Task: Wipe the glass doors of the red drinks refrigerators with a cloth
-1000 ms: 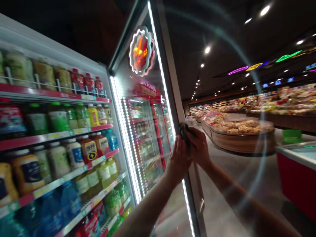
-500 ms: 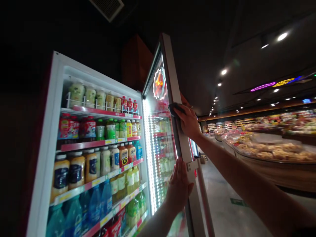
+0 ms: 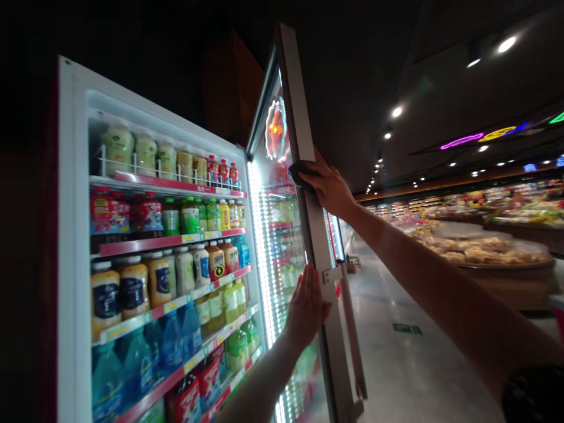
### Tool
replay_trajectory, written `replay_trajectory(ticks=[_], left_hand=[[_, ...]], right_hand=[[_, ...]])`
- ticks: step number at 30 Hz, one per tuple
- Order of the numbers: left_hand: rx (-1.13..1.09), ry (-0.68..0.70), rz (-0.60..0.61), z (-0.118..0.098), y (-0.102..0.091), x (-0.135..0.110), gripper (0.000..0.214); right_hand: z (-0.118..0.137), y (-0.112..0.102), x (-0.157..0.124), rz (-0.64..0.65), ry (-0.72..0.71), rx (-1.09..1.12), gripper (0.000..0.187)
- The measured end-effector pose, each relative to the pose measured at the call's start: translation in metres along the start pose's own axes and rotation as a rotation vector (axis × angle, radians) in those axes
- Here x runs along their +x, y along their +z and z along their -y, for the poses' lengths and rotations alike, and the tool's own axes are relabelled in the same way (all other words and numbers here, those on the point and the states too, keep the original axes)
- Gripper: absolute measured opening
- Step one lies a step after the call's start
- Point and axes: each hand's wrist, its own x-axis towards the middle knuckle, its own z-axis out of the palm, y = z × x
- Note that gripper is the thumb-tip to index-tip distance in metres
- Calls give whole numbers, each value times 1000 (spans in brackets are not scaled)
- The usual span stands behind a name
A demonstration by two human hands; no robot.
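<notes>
A glass fridge door (image 3: pixel 292 88) stands open beside the lit drinks fridge. My right hand (image 3: pixel 328 187) is closed on a dark cloth (image 3: pixel 302 171), which is pressed against the upper part of the door's edge frame. Lower down, my left hand (image 3: pixel 307 308) lies flat with fingers stretched up along the door's inner edge, holding nothing. The long door handle (image 3: pixel 352 346) is fixed to the frame just right of my left hand.
Bottles and pouches stand on several shelves (image 3: pixel 176 241) inside the fridge at left. To the right, a grey floor (image 3: pixel 383 305) with a green floor sign (image 3: pixel 407 329) runs past a round display (image 3: pixel 489 273) of packaged goods. Ceiling lights hang above.
The whole view has shifted, so the fridge and door appear higher and further left. My right hand and the cloth remain on the upper door frame; my left hand stays flat on the door.
</notes>
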Motion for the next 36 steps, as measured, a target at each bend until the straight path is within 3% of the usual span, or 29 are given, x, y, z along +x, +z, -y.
replay_trajectory(ticks=[6, 12, 15, 17, 20, 24, 26, 31, 33, 36], left_hand=[[-128, 45, 95, -4, 7, 17, 97], [-301, 51, 205, -9, -5, 31, 79], [-291, 44, 246, -23, -3, 30, 85], [-272, 43, 265, -34, 3, 26, 91], [-260, 34, 266, -46, 15, 23, 96], [-247, -28, 231, -54, 26, 23, 95], [-231, -51, 217, -55, 25, 23, 92], [-166, -44, 215, -52, 8, 21, 88], [-139, -34, 198, -49, 0, 24, 85], [-127, 20, 170, -47, -8, 39, 79]], right_hand=[[65, -26, -154, 133, 240, 25, 54], [134, -15, -301, 55, 540, -2, 54], [176, -9, -378, 32, 619, 5, 51], [196, -9, -415, 35, 668, 19, 47], [203, -7, -426, 47, 732, 62, 44], [183, 0, -390, -1, 750, 65, 45], [182, -2, -388, 33, 708, 52, 48], [199, -36, -441, 255, 561, 86, 53], [189, -45, -441, 193, 607, 50, 51], [152, -38, -393, -91, 736, -27, 47]])
